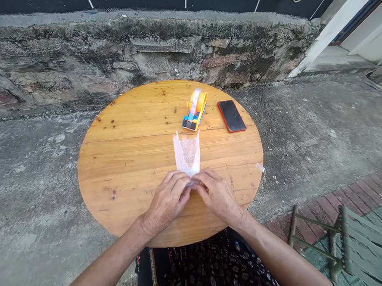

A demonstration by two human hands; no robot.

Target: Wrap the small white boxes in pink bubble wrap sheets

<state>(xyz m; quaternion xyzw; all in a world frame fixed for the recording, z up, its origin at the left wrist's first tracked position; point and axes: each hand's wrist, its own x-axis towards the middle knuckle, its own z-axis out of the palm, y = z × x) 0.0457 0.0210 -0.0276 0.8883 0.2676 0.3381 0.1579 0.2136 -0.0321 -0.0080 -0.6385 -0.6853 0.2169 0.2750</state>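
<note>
A thin whitish-pink plastic bag (188, 154) lies on the round wooden table (124, 164), its two handle ends pointing away from me. My left hand (171, 196) pinches the near end of the bag from the left. From the right, my right hand (216, 195) grips the same end, with its fingertips almost meeting those of my left hand. The bag's near edge is gathered and partly hidden under my fingers. Beyond the bag stands a yellow and blue tape dispenser (195, 110) with a roll of clear tape.
A phone (232, 116) with a red case lies at the right of the table. A small piece of clear tape (260, 167) sticks to the right edge. Behind the table runs a stone wall (108, 66); a folding chair (344, 237) stands at the lower right.
</note>
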